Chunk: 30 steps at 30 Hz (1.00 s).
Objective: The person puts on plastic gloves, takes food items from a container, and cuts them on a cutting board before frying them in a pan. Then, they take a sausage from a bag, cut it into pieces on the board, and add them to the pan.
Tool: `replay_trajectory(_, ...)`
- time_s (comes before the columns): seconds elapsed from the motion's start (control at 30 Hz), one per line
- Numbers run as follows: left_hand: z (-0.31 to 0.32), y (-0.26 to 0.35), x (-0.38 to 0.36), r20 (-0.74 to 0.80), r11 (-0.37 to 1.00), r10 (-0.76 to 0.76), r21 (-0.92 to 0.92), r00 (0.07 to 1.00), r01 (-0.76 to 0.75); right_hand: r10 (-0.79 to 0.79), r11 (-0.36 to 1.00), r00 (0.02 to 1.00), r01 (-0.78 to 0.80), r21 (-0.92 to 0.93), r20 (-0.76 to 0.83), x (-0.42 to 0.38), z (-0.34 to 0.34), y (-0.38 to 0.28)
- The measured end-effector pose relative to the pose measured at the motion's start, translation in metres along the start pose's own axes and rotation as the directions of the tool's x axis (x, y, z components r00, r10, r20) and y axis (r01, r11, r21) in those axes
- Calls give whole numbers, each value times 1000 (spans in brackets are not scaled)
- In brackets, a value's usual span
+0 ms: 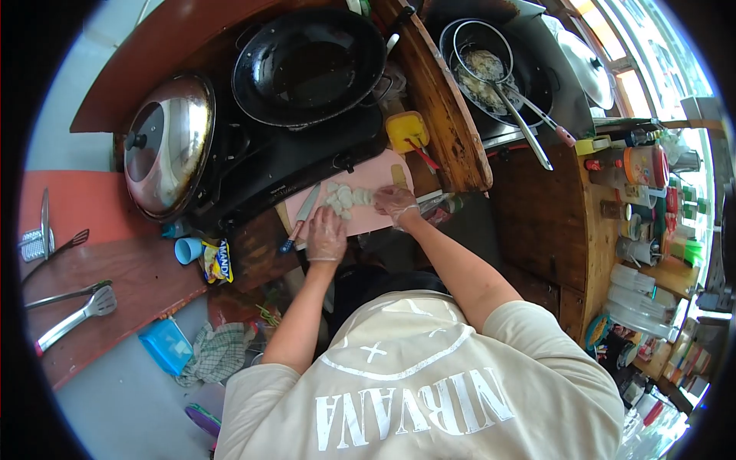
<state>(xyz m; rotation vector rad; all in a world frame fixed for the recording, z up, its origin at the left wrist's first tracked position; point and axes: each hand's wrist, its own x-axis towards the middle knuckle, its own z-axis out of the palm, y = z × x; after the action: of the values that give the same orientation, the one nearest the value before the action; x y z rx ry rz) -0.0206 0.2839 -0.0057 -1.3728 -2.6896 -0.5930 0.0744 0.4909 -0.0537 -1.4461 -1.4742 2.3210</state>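
A pink cutting board [376,170] lies in front of me with sliced white food [343,199] on it; its exact kind I cannot make out. Both hands wear clear plastic gloves. My left hand [326,236] rests at the board's near left, fingers stretched toward the loose pieces. Curled at the right end of the row of slices is my right hand [396,204], its fingertips closed around the last slices. A knife [308,204] lies on the board left of the pieces, its handle beside my left hand, not held.
Behind the board stands a black stove [307,157] with a large wok [307,69] and a domed lid [172,146]. At the right, a strainer [483,50] sits over a frying wok. A yellow container [407,132] is near the board. Tongs and a spatula [96,303] lie left.
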Motion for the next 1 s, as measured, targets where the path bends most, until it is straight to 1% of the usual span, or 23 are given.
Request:
replay_trajectory(0.03, 5, 12, 7, 38, 974, -206, -86, 978, 209, -2, 1000, 1000, 2, 3, -6, -7, 4, -9)
replay_trajectory(0.07, 11, 22, 15, 95, 898, -398, -163, 912, 409, 73, 996, 996, -69, 64, -59, -20, 9, -25)
replay_trajectory(0.1, 7, 33, 31, 99, 900, -391, -168, 915, 403, 149, 983, 983, -134, 128, -110, -28, 13, -34)
replay_trajectory(0.17, -11, 52, 66, 272, 774, -586, -93, 763, 627, 113, 989, 989, -103, 102, -93, -33, 18, -30)
replay_trajectory(0.2, -9, 52, 72, 275, 786, -565, -109, 778, 609, 71, 995, 995, -66, 76, -71, -35, 21, -31)
replay_trajectory(0.27, 0, 61, 91, 402, 850, -495, 37, 771, 526, 37, 973, 998, -49, -224, -58, -33, 26, -33)
replay_trajectory(0.3, 0, 68, 99, 430, 865, -477, 76, 766, 495, -204, 708, 979, 134, -693, -19, -12, 28, -15)
replay_trajectory(0.33, 2, 71, 100, 427, 887, -434, 45, 793, 460, -364, 210, 924, 203, -956, 116, 6, 29, -1)
replay_trajectory(0.37, 9, 71, 99, 446, 932, -331, 20, 832, 361, -396, 212, 915, 177, -961, 81, 1, 28, -13)
replay_trajectory(0.4, 16, 69, 98, 462, 966, -230, 2, 857, 258, -284, 597, 957, 126, -792, -61, -11, 33, -31)
replay_trajectory(0.43, 22, 65, 98, 454, 975, -196, -8, 869, 224, -129, 877, 983, 51, -478, -132, -26, 42, -47)
replay_trajectory(0.47, 28, 60, 97, 462, 986, -112, -57, 880, 156, 34, 996, 993, -43, -75, -117, -40, 51, -60)
replay_trajectory(0.5, 30, 56, 98, 468, 991, -31, -103, 883, 89, 168, 930, 986, -151, 334, -23, -49, 59, -67)
replay_trajectory(0.53, 28, 55, 99, 461, 993, -8, -101, 887, 61, 150, 927, 988, -129, 353, -31, -48, 61, -66)
replay_trajectory(0.6, 23, 58, 103, 397, 988, -17, -136, 918, 78, 204, 850, 977, -143, 508, -66, -33, 58, -51)
replay_trajectory(0.63, 18, 60, 105, 393, 991, -16, -114, 919, 65, 191, 845, 979, -129, 519, -68, -34, 59, -51)
replay_trajectory(0.7, 5, 61, 107, 340, 988, 14, -147, 940, 38, 30, 719, 993, -102, 688, 116, -38, 58, -50)
replay_trajectory(0.73, -5, 65, 110, 288, 982, 30, -187, 957, 25, 14, 712, 993, -91, 696, 116, -46, 58, -61)
replay_trajectory(0.83, -68, 94, 123, 240, 990, 36, -140, 970, -2, 50, 684, 987, -145, 715, 153, -93, 57, -108)
replay_trajectory(0.87, -87, 103, 129, 233, 991, 48, -135, 971, -16, 121, 694, 985, -171, 700, 121, -109, 55, -123)
replay_trajectory(0.9, -105, 114, 134, 127, 977, 143, -176, 981, -120, 192, 701, 977, -199, 684, 88, -126, 52, -139)
replay_trajectory(0.97, -130, 136, 150, -58, 936, 289, -192, 956, -294, 158, 695, 985, -157, 702, 64, -170, 42, -180)
replay_trajectory(1.0, -138, 148, 159, -78, 935, 294, -184, 953, -303, 136, 690, 990, -124, 713, 41, -180, 35, -197)
